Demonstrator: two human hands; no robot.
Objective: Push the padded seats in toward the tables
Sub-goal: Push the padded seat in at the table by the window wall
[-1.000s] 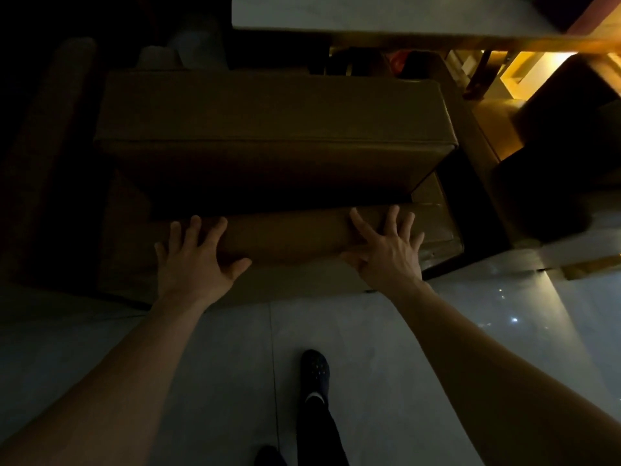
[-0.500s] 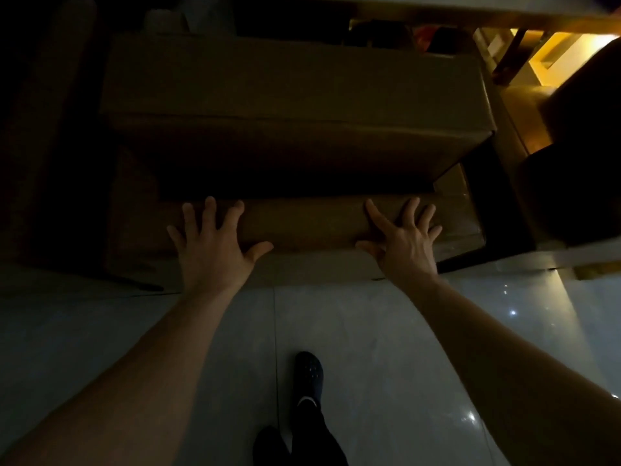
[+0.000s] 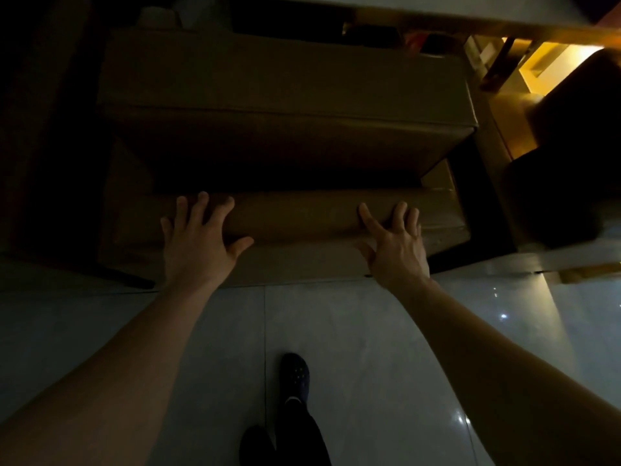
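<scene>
Below, both hands press flat with fingers spread on the padded seat (image 3: 285, 129): left hand (image 3: 196, 240) and right hand (image 3: 395, 243) on its backrest top. Table (image 3: 470, 15) edge lies beyond; dark chair (image 3: 571, 163) stands right; shoe (image 3: 295, 375) on tiled floor (image 3: 369, 348).

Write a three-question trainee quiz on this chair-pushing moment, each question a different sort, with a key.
1. True or false: both hands lie flat with fingers spread on the back of the padded seat.
2. Multiple choice: where is the table? A) beyond the seat, at the top of the view B) behind the person C) left of the left hand
3. Fill in: the dark shoe stands on the pale ____ floor.

Key: 1 true; 2 A; 3 tiled. The right hand mirrors the left.
</scene>
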